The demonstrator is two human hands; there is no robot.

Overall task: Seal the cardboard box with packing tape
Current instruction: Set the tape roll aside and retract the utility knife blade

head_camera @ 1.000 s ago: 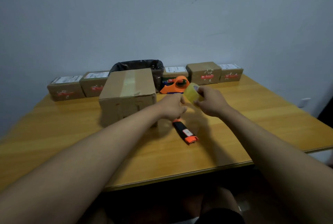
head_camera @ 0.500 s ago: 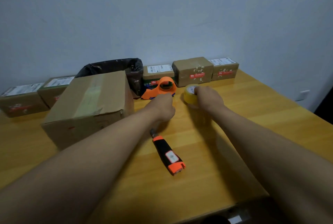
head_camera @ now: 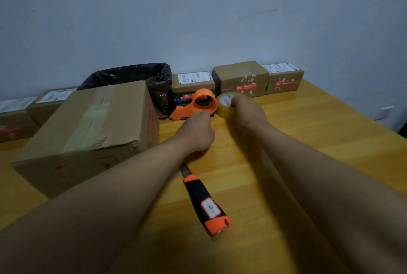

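Forearms of mine run in from the lower corners of the frame and meet near its middle, both stretched out over the wooden table (head_camera: 319, 141). My right hand (head_camera: 247, 111) sits just right of centre, fingers curled over the roll of packing tape (head_camera: 224, 106), which stands on its edge on the table; my thumb side wraps the roll's near rim and the pale core label shows above my knuckles. My left hand (head_camera: 198, 130) lies just left of it, knuckles up, fingers drawn together into a loose fist with the tips pressed toward the thumb (whether a tape end is pinched between them I cannot tell, since the fingertips are turned away from me). The two hands are close but not touching.

Just beyond my left hand, the orange tape dispenser (head_camera: 195, 106) rests on the table, its ring open toward me. The cardboard box (head_camera: 92, 128) sits at centre left of the frame, flaps closed, a strip of clear tape already running along its top seam. Behind it stands a bin lined with a black bag (head_camera: 141, 75). A row of small parcels (head_camera: 241, 78) lines the wall across the middle of the frame, some bearing white labels.

Below my left wrist, in the lower centre, a black and orange handled tool (head_camera: 204, 203) lies flat, its metal end slipping under my forearm.
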